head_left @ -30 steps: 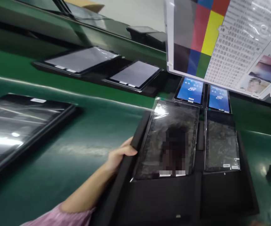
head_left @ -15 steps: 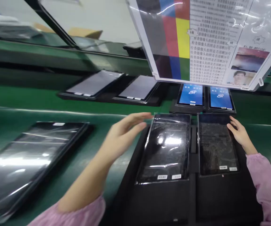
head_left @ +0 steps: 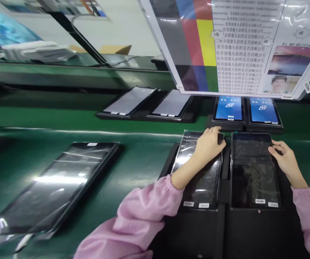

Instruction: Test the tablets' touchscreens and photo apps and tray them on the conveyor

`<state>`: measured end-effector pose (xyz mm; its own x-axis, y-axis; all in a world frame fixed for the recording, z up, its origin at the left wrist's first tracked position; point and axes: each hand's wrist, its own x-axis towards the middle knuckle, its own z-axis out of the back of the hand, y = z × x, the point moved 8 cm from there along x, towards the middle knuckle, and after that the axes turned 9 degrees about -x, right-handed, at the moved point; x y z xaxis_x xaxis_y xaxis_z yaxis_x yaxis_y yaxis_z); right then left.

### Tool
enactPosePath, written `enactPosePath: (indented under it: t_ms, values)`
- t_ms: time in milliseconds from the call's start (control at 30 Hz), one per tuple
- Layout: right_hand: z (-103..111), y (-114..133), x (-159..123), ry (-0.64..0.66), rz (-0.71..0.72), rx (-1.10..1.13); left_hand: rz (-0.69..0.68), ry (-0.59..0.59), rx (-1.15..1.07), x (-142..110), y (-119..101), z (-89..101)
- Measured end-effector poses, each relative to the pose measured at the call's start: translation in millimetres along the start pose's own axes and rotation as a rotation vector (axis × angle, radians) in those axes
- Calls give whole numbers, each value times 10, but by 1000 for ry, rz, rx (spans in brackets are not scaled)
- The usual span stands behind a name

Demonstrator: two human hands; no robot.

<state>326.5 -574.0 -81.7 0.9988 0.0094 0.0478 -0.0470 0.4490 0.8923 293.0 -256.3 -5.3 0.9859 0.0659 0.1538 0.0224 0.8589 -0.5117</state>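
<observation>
Two dark tablets wrapped in clear film lie side by side in a black tray (head_left: 219, 230) in front of me. My left hand (head_left: 208, 145) rests on the far right corner of the left tablet (head_left: 202, 180), fingers curled over its top edge. My right hand (head_left: 286, 160) touches the upper right edge of the right tablet (head_left: 252, 172), fingers bent against its side. Both screens are dark. Pink sleeves cover both my arms.
Beyond the tray, two tablets with lit blue screens (head_left: 248, 109) stand in a holder. A colour test chart (head_left: 238, 46) hangs overhead. More dark tablets in trays lie on the green belt at left (head_left: 60, 183) and further back (head_left: 149, 102).
My left hand has moved right from beside the tray onto the left tablet's far corner. My right hand has shifted slightly down the right tablet's edge. The view has risen a little.
</observation>
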Motion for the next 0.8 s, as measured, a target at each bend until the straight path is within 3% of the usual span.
enactPosePath:
  t_ms: [233, 367, 467, 533, 600, 700, 800]
  values:
    - [-34, 16, 13, 17, 45, -23, 34, -11, 115, 94, -100, -73]
    - [-44, 46, -51, 16, 62, -46, 18, 31, 66, 142, 32, 36]
    - [-34, 124, -124, 23, 76, -85, -2, 26, -233, 27, 377, 249]
    - [-27, 210, -196, 33, 83, -124, 81, -113, -442, -168, 757, 467]
    - [-29, 342, -284, 43, 119, -212, 249, -312, -629, -472, 1182, 635]
    - [-77, 545, -415, 82, 200, -367, 415, -438, -753, -903, 1525, 653]
    - [-149, 639, -496, 145, 247, -421, 470, -415, -808, -1088, 1558, 547]
